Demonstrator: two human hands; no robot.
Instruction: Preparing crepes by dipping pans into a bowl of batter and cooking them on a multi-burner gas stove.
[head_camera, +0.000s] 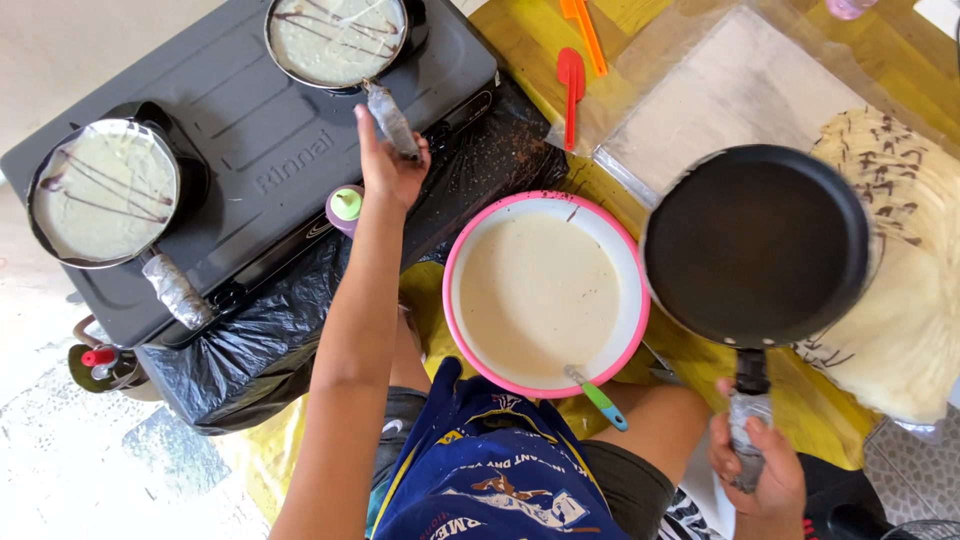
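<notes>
Black empty pan (757, 243) gripped level in my right hand (757, 470), left hand (388, 165) clamped on the stove pan's handle (392, 120)—steady wrists matter.

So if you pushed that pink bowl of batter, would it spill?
Probably, if shoved fast: the pink bowl looks nearly full of thin, pale batter, which would likely slosh. It seems heavy for its size, so it should not tip easily. The spoon leaning on its rim might slide or fall off.
</notes>
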